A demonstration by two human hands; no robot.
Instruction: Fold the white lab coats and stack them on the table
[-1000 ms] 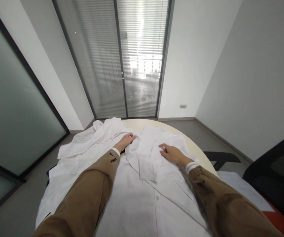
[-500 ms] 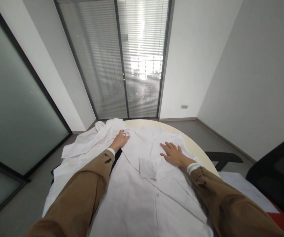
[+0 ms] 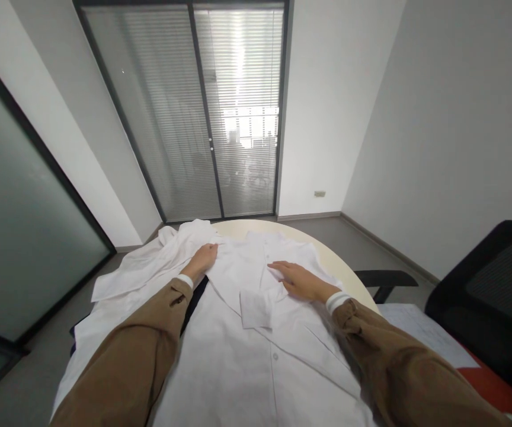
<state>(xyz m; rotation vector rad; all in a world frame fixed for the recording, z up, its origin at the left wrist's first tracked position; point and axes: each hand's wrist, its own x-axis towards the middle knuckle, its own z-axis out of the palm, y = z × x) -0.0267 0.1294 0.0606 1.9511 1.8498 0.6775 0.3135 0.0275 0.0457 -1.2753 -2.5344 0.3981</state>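
A white button-up shirt (image 3: pixel 220 367) lies spread front up, its collar toward the far edge. Its sleeves are folded across the front, with one cuff (image 3: pixel 256 309) near the middle. My left hand (image 3: pixel 203 259) is closed on the shirt's far left shoulder edge; the fingertips are partly hidden. On the upper right of the shirt front, beside the button line, my right hand (image 3: pixel 299 280) lies with fingers stretched out, holding nothing. More white garments (image 3: pixel 149 261) lie heaped to the left, next to my left hand.
The shirts cover much of a round pale table (image 3: pixel 345 270). A black office chair (image 3: pixel 482 290) stands at the right, with papers (image 3: pixel 420 332) on its red seat (image 3: pixel 498 382). Beyond the table are a glass door with blinds (image 3: pixel 238 178) and white walls.
My right hand has slid a little toward the button line, its fingers now closer together. My left fingers have closed at the shoulder edge. The whole view has shifted slightly.
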